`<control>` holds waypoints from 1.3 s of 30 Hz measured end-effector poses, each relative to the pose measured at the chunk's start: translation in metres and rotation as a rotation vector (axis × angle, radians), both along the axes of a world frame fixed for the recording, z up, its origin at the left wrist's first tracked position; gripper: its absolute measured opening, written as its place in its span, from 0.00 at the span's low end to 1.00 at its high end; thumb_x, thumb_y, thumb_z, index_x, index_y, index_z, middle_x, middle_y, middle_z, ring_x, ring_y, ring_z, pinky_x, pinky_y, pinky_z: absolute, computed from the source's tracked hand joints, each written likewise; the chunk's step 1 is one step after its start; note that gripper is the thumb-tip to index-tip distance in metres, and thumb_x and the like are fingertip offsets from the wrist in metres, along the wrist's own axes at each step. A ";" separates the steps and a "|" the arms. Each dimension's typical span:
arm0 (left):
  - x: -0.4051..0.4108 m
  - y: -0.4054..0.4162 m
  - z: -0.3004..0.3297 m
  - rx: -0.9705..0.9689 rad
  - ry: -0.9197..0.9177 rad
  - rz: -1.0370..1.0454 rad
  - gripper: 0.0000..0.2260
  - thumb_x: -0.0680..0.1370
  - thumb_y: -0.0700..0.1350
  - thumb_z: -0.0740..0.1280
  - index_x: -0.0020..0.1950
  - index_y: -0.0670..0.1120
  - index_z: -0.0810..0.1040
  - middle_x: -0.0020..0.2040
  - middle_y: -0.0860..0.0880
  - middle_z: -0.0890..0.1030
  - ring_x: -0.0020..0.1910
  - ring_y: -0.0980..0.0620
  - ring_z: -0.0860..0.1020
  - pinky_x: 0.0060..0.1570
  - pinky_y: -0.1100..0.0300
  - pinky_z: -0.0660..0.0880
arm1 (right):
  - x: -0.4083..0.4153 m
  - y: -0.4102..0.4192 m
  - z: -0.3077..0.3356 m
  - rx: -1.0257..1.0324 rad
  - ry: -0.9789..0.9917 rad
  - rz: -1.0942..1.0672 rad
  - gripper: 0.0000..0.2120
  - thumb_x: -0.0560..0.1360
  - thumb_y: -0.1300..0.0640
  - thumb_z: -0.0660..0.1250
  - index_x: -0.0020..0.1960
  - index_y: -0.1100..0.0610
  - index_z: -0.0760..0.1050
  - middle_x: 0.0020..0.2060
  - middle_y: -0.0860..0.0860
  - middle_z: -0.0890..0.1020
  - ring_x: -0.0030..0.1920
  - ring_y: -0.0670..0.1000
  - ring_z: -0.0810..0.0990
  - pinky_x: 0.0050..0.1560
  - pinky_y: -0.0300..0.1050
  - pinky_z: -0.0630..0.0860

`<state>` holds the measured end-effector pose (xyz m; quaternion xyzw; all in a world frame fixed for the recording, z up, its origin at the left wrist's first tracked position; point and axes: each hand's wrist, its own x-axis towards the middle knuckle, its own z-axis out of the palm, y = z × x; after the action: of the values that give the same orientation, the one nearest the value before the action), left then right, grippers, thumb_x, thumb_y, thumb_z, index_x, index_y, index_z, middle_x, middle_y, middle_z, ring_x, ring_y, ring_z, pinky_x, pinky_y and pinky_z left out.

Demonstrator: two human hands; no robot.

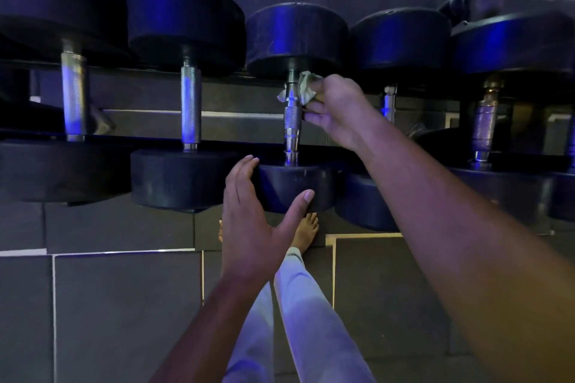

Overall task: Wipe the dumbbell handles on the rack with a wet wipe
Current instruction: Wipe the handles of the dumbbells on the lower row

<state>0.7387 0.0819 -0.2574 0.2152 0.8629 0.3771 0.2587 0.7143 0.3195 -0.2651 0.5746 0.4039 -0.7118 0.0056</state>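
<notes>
Rack [249, 116] runs across the view under blue light, w/ a row of black dumbbells lying on it, handles pointing away from the camera. Floor [124, 305] below is dark tiles w/ pale joints. Person's pale trouser legs [311, 314] and a bare foot [306, 232] show beneath the rack edge.

Middle dumbbell [295, 186]: near head sits at the rack's front edge. Left hand [255, 221] rests on that head, fingers straight along its left side, thumb spread across the front face; grip wide, nothing held.

Its steel handle [292, 121] is knurled mid-way. Right hand [336, 112] is just right of the handle's far end, grip pinching the wipe [303, 87], lower fingers touching the knurled part. Wipe is crumpled, pale, pressed vs the handle near the far head, partly wrapped round it.
</notes>
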 end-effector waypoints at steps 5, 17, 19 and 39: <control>0.001 0.000 -0.002 0.003 0.016 -0.003 0.40 0.78 0.62 0.77 0.81 0.42 0.68 0.79 0.48 0.70 0.80 0.51 0.68 0.80 0.50 0.67 | 0.006 0.006 -0.014 -0.044 0.091 -0.023 0.11 0.83 0.68 0.61 0.63 0.60 0.76 0.49 0.58 0.89 0.57 0.57 0.87 0.70 0.58 0.77; 0.002 -0.001 -0.005 0.008 0.044 -0.016 0.41 0.78 0.63 0.75 0.81 0.39 0.67 0.79 0.45 0.70 0.81 0.50 0.68 0.81 0.53 0.65 | 0.047 -0.009 -0.033 0.030 -0.288 0.387 0.15 0.67 0.47 0.85 0.47 0.54 0.87 0.42 0.48 0.88 0.46 0.50 0.81 0.47 0.49 0.77; 0.003 -0.001 -0.005 0.004 0.043 -0.017 0.41 0.78 0.63 0.75 0.81 0.40 0.67 0.79 0.46 0.70 0.81 0.50 0.67 0.81 0.53 0.65 | 0.052 -0.014 -0.032 0.024 -0.260 0.469 0.15 0.66 0.49 0.85 0.46 0.56 0.88 0.44 0.51 0.89 0.47 0.51 0.83 0.54 0.50 0.82; -0.007 -0.006 0.001 0.015 -0.058 -0.025 0.42 0.76 0.64 0.78 0.82 0.44 0.67 0.80 0.52 0.68 0.81 0.57 0.67 0.80 0.58 0.66 | -0.027 -0.014 0.018 1.333 -0.458 1.374 0.18 0.80 0.60 0.65 0.63 0.42 0.82 0.51 0.54 0.85 0.51 0.62 0.84 0.42 0.47 0.69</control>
<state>0.7318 0.0756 -0.2560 0.2169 0.8495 0.3863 0.2866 0.6872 0.3053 -0.2472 0.2243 0.9580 -0.0517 0.1713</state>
